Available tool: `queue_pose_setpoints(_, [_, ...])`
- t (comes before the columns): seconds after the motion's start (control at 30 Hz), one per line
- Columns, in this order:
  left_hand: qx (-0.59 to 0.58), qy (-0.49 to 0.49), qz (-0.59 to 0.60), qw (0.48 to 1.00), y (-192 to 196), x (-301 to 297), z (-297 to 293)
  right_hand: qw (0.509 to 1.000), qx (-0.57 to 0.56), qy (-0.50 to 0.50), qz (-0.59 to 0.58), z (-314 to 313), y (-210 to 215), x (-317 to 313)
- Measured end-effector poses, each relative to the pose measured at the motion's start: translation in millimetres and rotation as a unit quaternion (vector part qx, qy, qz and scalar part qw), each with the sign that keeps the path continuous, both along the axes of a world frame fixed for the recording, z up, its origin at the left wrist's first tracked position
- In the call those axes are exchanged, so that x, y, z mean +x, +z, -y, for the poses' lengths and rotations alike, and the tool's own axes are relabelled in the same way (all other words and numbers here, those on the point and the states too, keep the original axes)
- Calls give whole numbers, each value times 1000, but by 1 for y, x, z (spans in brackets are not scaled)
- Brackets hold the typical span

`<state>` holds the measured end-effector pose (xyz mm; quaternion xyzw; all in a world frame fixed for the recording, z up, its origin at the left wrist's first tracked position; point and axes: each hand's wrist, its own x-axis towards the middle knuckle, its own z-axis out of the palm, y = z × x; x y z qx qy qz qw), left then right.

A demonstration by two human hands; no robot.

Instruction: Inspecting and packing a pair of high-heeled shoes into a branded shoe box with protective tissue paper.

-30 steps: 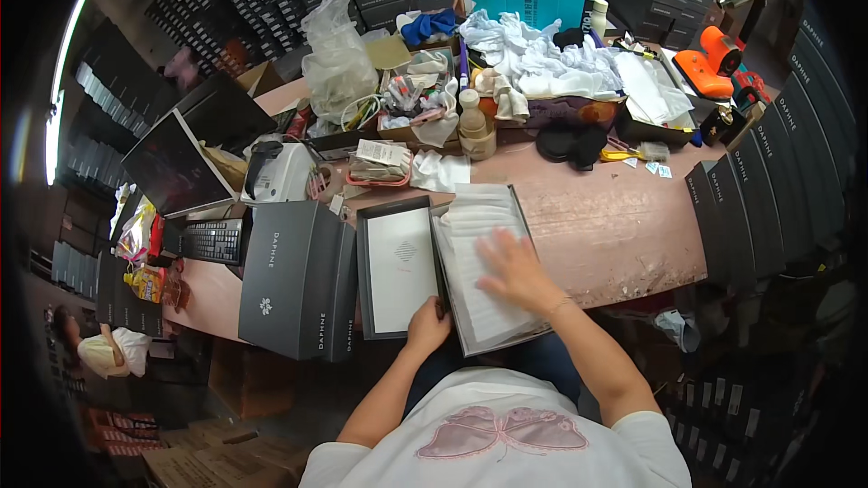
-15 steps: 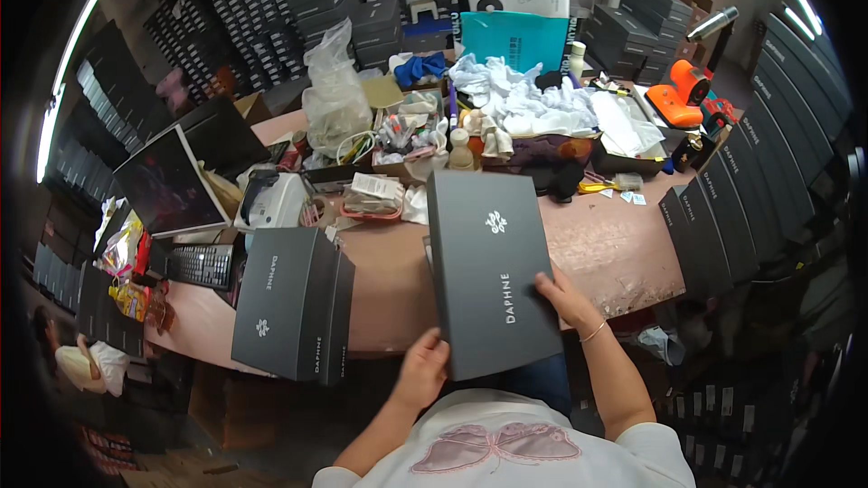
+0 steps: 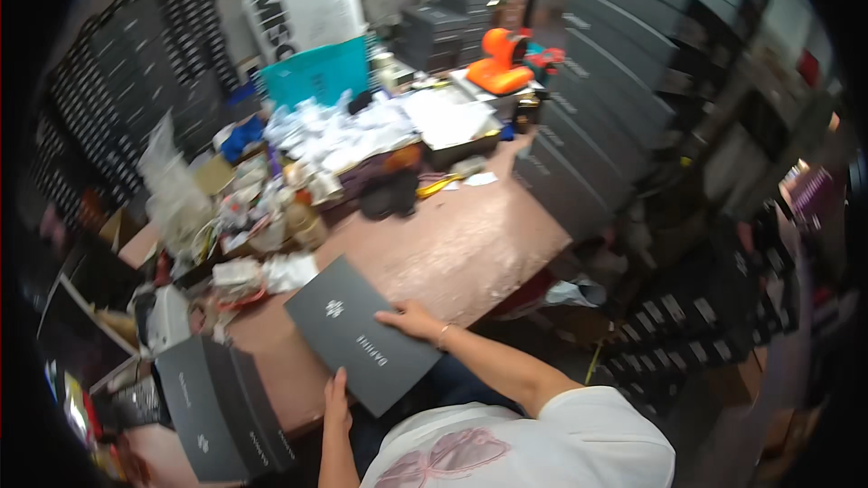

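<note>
A dark grey shoebox point(image 3: 362, 339) with a pale printed emblem and lettering on its lid is held at a slant over the table's front edge. My left hand point(image 3: 337, 407) grips its near left side, with the fingers partly hidden by the box. My right hand point(image 3: 411, 319) is closed on its right side, part of the hand lying over the lid. To the left, more dark grey shoeboxes point(image 3: 203, 407) stand side by side on the table.
A tall stack of shoeboxes point(image 3: 588, 117) borders the table point(image 3: 434, 253) on the right. Along the back lie crumpled white paper point(image 3: 344, 136), an orange device point(image 3: 499, 63) and a clear plastic bag point(image 3: 172, 190). A monitor point(image 3: 86, 334) stands at left.
The view has swung to the right, bringing more of the stacked boxes and shelves into sight. Both hands still hold the shoebox, which now appears further left and more tilted.
</note>
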<state>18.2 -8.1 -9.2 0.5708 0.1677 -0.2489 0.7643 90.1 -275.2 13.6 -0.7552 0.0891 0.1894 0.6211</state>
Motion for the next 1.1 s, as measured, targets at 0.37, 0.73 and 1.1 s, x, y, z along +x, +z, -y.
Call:
queue_pose_setpoints(0.37, [-332,-17,210,919,200,45,120,668,-410,81,616,75,292,-96])
queue_pose_setpoints(0.73, [-176,-253,626,717,431,23,247,247,-737,-217,590,209,502,-127])
queue_pose_setpoints(1.1, [97,-442,798,397,384,-54,162,329,-738,-288,514,414,516,-58])
